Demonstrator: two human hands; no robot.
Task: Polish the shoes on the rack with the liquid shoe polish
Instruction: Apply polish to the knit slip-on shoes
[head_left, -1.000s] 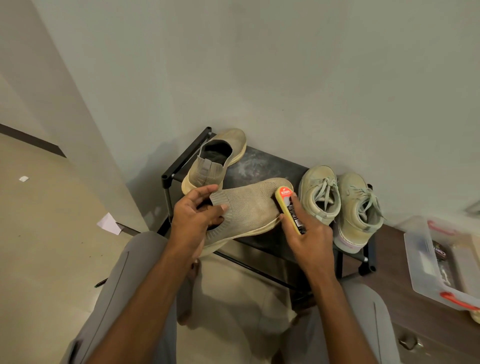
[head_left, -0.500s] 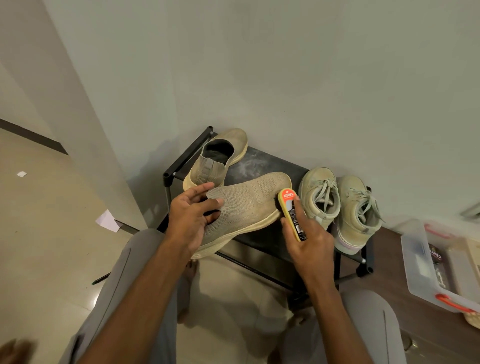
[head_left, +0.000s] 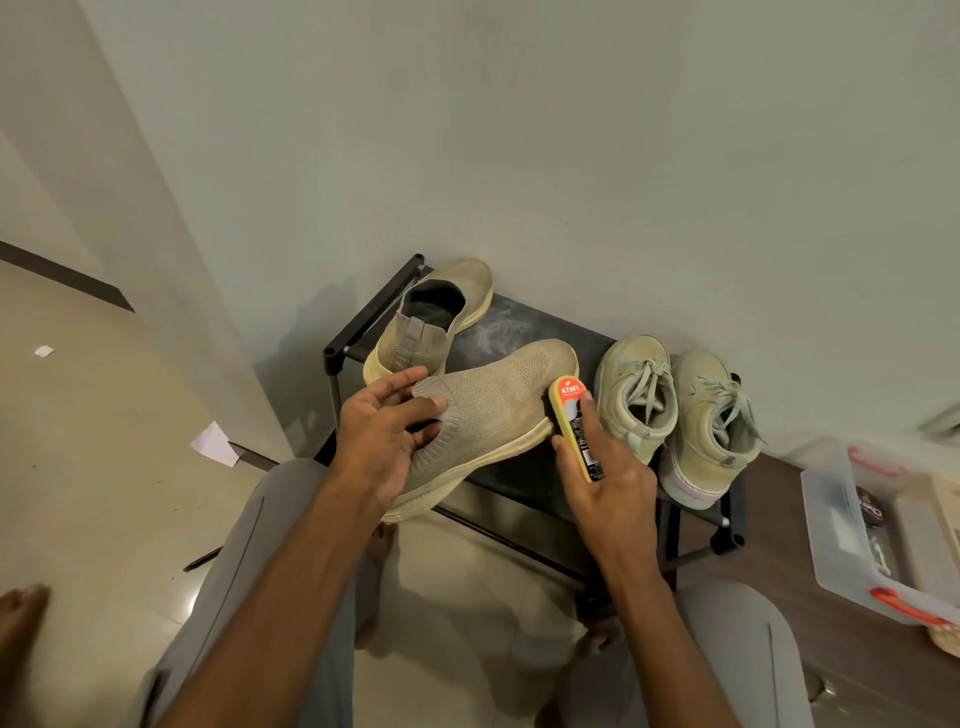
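Held shoe: we see 1 tan knit slip-on shoe (head_left: 498, 410) lifted over the black rack (head_left: 524, 322).
Left hand (head_left: 382, 441): fingers curled into its collar, gripping it.
Right hand (head_left: 605, 467): wrapped around the yellow polish bottle (head_left: 574, 428), tip against the shoe's side.
Rack: 1 matching slip-on (head_left: 436, 312), 2 laced sneakers (head_left: 675, 410).
Right edge: clear plastic box (head_left: 852, 540).

a clear plastic box (head_left: 852, 540) with a red handle is sitting at the right on a dark wooden surface (head_left: 769, 551), holding a few small items. a white paper scrap (head_left: 214, 443) is lying on the beige floor (head_left: 93, 467) by the wall (head_left: 571, 156).
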